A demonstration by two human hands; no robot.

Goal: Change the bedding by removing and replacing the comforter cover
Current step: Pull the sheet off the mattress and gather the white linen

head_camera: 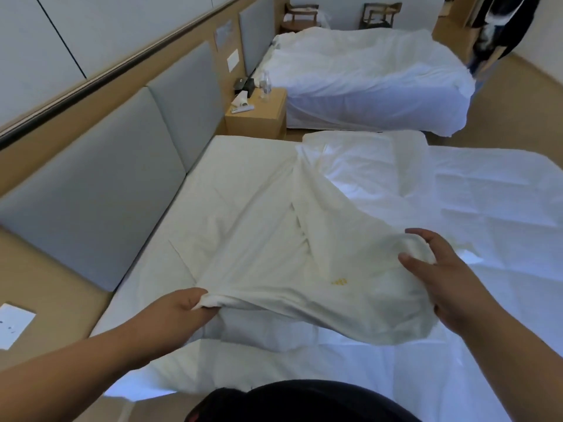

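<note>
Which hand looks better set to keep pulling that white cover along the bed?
Probably the left hand: its fingers are curled tight around a bunched edge of the cover. The right hand has looser, spread fingers on a fold, so its grip looks weaker.

Just one cam here, head-mounted and wide-angle. It looks forward and down over the near bed (189, 208), close up. The far bed (365, 77) sits way back.

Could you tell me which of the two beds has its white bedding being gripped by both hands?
The near bed; both hands grip its comforter cover. The far bed lies untouched.
</note>
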